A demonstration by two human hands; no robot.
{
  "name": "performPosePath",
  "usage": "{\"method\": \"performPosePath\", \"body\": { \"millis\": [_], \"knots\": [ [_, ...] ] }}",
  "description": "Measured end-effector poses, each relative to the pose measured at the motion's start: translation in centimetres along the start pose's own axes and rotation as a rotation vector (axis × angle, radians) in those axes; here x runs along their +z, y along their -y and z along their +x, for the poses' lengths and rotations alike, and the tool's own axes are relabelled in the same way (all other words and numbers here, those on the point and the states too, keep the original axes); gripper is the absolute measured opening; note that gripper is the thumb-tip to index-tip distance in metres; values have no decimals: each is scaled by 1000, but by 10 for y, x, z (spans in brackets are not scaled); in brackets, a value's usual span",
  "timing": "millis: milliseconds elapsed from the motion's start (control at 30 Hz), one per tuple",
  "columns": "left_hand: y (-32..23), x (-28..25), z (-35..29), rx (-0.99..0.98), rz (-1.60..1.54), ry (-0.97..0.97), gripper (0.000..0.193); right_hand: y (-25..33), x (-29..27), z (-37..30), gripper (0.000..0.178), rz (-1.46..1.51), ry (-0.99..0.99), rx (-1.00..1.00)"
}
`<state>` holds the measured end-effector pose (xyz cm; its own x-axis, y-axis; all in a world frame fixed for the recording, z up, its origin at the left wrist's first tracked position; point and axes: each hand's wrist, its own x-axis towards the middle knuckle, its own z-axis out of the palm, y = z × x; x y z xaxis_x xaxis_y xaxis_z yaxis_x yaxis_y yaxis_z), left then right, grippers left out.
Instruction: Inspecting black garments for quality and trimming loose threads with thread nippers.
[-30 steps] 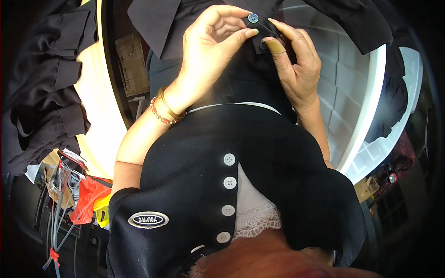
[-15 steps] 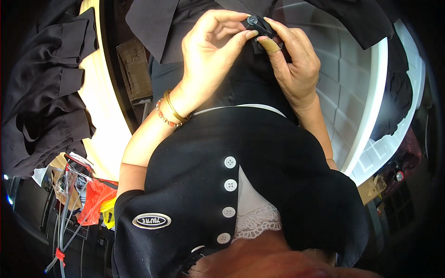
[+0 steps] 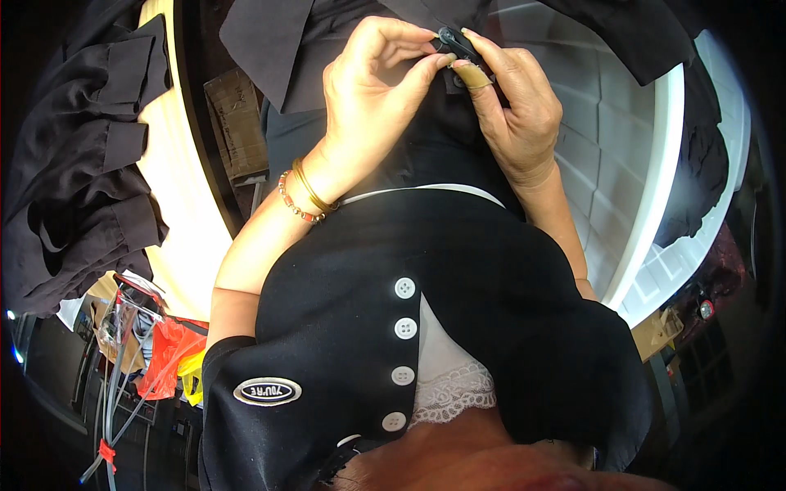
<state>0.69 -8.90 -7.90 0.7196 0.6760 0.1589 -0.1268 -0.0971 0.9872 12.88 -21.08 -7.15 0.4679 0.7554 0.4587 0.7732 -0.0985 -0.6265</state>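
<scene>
Dark garment cloth [image 3: 393,127] lies over my lap, and one edge of it is raised between my two hands. A small round dark button [image 3: 445,35] sits on this raised edge. My left hand [image 3: 364,86], with bracelets at the wrist, pinches the edge by the button between thumb and index finger. On the other side, my right hand [image 3: 522,106] pinches the same edge. Its thumb wears a tan wrap [image 3: 472,75]. The fingertips hide part of the cloth.
More dark garments [image 3: 123,139] hang over a pale board [image 3: 184,204] at the left. A white plastic bin [image 3: 606,139] stands at the right, with dark cloth over its rim. A cardboard box [image 3: 235,114] and a red plastic bag [image 3: 168,352] are at the left.
My right hand has shifted slightly left with its thumb closer to the left fingertips. The raised edge and its button have turned a little. My left hand has hardly moved.
</scene>
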Motion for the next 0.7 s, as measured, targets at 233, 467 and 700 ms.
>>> {"method": "performPosePath", "body": {
  "millis": [233, 467, 700],
  "knots": [
    [-1, 2, 0, -22, 0, 4, 23, -3, 4, 4, 24, 95, -22, -3],
    [-3, 4, 0, -179, -212, 47, 36, -7, -6, 6, 33, 741, 33, 396],
    [5, -1, -1, -278, -130, 18, 29, -21, 13, 2, 28, 726, 131, 438]
  ]
}}
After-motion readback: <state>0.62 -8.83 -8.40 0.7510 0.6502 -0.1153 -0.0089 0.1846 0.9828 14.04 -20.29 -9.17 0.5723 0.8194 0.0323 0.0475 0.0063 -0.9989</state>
